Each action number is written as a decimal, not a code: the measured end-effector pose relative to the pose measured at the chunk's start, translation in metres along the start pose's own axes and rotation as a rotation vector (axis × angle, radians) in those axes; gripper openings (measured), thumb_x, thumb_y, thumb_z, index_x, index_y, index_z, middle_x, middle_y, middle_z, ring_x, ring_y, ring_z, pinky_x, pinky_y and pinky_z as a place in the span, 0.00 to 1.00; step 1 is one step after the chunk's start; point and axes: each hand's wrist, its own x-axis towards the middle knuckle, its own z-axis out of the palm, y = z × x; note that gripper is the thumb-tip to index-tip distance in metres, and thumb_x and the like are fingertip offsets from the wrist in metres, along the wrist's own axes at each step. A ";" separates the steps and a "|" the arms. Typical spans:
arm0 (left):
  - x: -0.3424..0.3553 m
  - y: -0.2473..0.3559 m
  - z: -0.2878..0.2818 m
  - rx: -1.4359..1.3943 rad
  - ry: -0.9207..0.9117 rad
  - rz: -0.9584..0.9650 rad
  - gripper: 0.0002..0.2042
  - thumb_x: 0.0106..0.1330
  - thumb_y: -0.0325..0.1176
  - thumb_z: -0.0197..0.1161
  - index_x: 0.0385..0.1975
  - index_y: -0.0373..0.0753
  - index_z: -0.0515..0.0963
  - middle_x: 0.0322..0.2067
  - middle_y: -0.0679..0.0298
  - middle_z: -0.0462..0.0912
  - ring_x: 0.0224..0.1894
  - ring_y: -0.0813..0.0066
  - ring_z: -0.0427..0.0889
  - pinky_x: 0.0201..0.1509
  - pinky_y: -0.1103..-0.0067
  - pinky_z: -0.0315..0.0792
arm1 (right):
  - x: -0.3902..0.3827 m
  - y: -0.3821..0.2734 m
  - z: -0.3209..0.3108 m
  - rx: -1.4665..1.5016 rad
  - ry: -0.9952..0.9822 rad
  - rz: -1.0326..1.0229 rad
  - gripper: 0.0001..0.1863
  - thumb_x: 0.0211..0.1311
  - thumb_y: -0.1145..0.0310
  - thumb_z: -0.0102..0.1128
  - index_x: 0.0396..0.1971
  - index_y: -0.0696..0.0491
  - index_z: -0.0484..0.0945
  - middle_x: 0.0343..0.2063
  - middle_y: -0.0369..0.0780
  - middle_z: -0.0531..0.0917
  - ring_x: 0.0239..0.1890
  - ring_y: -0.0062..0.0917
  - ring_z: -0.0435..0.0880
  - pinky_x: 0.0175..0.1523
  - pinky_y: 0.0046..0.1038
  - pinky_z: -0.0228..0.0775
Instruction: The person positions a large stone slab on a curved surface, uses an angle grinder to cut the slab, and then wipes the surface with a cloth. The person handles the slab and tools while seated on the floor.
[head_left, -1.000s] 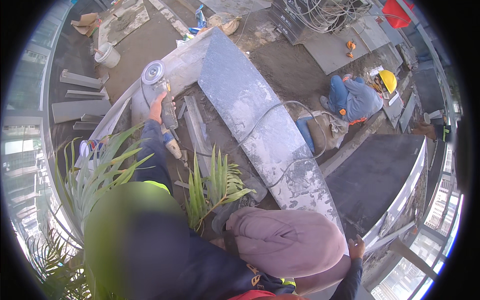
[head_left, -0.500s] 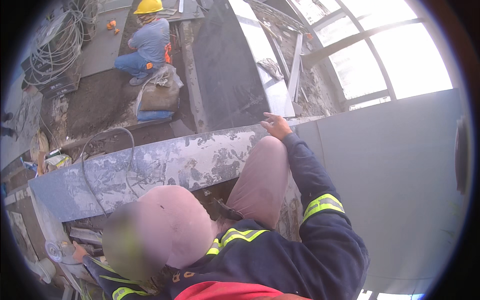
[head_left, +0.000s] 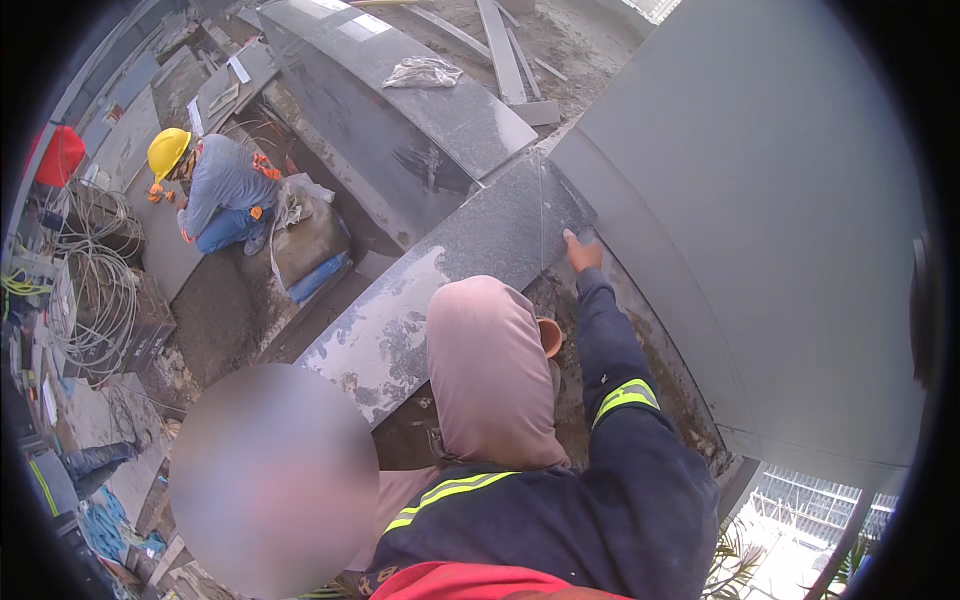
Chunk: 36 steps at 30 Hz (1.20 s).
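Observation:
At the near right edge of a long grey stone slab (head_left: 490,235) is my right hand (head_left: 583,252). Its thumb side lies against the slab's edge near a thin joint line, and the other fingers are partly hidden. The slab's surface is dark and speckled toward the right end and blotched with pale dust toward the left. My left hand is not visible; a blurred round patch covers the lower left. My bent knee (head_left: 495,370) in pinkish trousers rises against the slab's near side. Between knee and right sleeve shows a round orange-brown rim (head_left: 549,337).
A co-worker in a yellow helmet (head_left: 170,153) crouches at the left beside a filled sack (head_left: 308,245). Coiled cables (head_left: 105,315) lie farther left. A dark stone-topped block (head_left: 380,140) with a cloth (head_left: 423,72) stands ahead. A large grey panel (head_left: 760,230) rises at right.
The view has swung to the right and down. My right hand has moved from above my knee to the slab's near edge. My left hand, beside a disc-ended tool before, has left view.

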 end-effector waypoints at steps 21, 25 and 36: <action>0.088 0.207 -0.123 -0.025 0.074 0.655 0.22 0.62 0.33 0.70 0.56 0.36 0.76 0.65 0.47 0.63 0.66 0.46 0.69 0.69 0.60 0.66 | 0.005 -0.030 0.008 0.628 -0.359 0.378 0.35 0.67 0.55 0.68 0.66 0.62 0.71 0.60 0.47 0.79 0.56 0.34 0.80 0.48 0.36 0.76; 0.100 0.148 -0.091 0.049 0.098 0.674 0.18 0.64 0.32 0.68 0.52 0.35 0.78 0.62 0.48 0.67 0.64 0.50 0.72 0.66 0.64 0.70 | 0.020 -0.020 0.021 0.702 -0.184 0.220 0.28 0.70 0.57 0.64 0.57 0.67 0.76 0.48 0.46 0.83 0.43 0.31 0.81 0.40 0.36 0.73; 0.019 0.075 -0.031 -0.267 -0.115 0.329 0.16 0.65 0.32 0.66 0.50 0.32 0.76 0.57 0.47 0.71 0.59 0.50 0.73 0.65 0.64 0.68 | -0.079 -0.026 -0.071 0.705 -0.054 -0.079 0.21 0.74 0.61 0.59 0.30 0.67 0.78 0.25 0.35 0.74 0.30 0.18 0.68 0.35 0.29 0.63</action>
